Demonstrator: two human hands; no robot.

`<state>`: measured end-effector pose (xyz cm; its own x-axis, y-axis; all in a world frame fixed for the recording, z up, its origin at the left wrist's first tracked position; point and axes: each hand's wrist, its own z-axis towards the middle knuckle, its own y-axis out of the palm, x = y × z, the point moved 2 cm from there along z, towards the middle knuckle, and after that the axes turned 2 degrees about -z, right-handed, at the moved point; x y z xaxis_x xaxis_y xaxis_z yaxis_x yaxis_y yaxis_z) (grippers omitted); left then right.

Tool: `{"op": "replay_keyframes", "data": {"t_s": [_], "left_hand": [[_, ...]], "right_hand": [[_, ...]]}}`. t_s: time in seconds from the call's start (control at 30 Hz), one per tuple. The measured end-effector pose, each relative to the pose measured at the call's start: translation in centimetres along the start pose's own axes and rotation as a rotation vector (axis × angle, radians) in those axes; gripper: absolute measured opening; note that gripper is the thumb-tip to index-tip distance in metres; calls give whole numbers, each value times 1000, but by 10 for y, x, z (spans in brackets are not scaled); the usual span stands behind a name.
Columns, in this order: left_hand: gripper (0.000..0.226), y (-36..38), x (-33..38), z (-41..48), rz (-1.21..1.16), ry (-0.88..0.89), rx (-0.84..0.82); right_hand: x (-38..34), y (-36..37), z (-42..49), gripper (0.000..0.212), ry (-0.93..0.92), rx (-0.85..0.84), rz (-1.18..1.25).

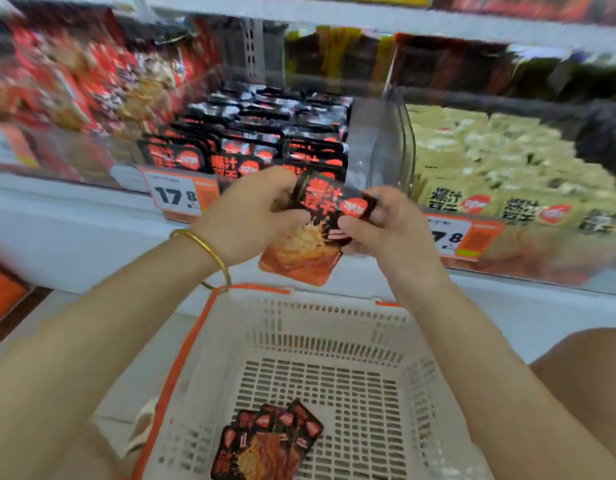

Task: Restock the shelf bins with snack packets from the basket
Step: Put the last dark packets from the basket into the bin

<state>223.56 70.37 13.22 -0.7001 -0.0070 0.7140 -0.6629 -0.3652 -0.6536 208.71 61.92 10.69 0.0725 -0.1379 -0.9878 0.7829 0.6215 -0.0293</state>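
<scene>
The person holds a small stack of black-and-red snack packets (311, 233) with both hands, above the basket (320, 327) and just in front of the shelf edge. The left hand (254, 209) grips the upper left side of the stack, with its fingers curled around the edge and the thumb on the front face. The right hand (382, 220) pinches the right side of the stack between the thumb and the curled fingers. A gold bangle (209, 251) sits on the left wrist. How many packets are in the stack cannot be told, because the picture is blurred. The basket is white plastic with an orange rim, and a few more packets (268, 441) of the same kind lie flat on its bottom, near the front left corner. Behind the hands, the shelf bin (370, 133) with a clear side wall contains rows of the same black-and-red packets (265, 133), standing upright. The next bin to the right contains pale yellow packets (490, 157). Two orange price tags (182, 195) (451, 237) are fixed on the shelf front.
</scene>
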Motion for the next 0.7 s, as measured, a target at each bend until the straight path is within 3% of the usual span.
{"op": "replay_keyframes", "data": {"t_s": [0.07, 0.13, 0.2, 0.37, 0.53, 0.7], "left_hand": [[25, -21, 19, 15, -31, 95, 139], [17, -30, 28, 23, -76, 152, 244], [5, -31, 28, 28, -115, 179, 326], [5, -32, 19, 36, -192, 195, 407], [8, -21, -8, 42, -130, 82, 331], [16, -21, -3, 43, -37, 108, 366]], "right_hand": [[-33, 2, 14, 32, -171, 114, -66], [-54, 5, 27, 33, -302, 201, -166], [-62, 9, 34, 30, -378, 239, -242], [-64, 13, 40, 24, -512, 310, -369], [-44, 15, 50, 25, -442, 233, -563], [-36, 11, 55, 3, -439, 222, -651]]}}
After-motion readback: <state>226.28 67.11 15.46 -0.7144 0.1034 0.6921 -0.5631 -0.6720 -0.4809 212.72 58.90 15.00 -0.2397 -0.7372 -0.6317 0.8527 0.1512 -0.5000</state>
